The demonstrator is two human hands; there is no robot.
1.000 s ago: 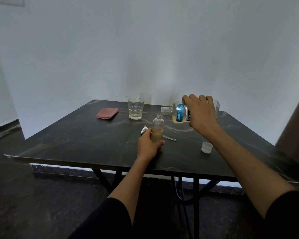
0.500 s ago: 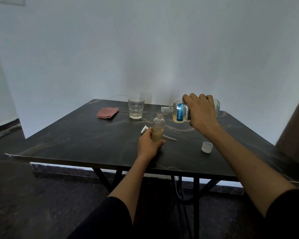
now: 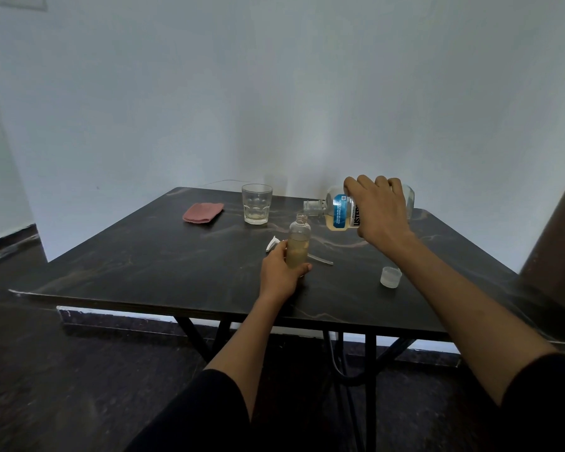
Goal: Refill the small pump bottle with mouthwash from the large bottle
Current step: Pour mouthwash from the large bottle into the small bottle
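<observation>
Head | clear large bottle [image 3: 340, 212] tilted | cylindrical small bottle [image 3: 298, 244] upright

Tilted large bottle [image 3: 340, 212] above small bottle [image 3: 298, 241]

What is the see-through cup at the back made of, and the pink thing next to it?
The clear ridged tumbler looks like glass: thick, see-through walls with shiny facets, though clear plastic is possible. The flat pink cloth looks like soft fabric, dull and slightly fuzzy, with rounded folded edges. Both sit on the dark marbled table.
</observation>
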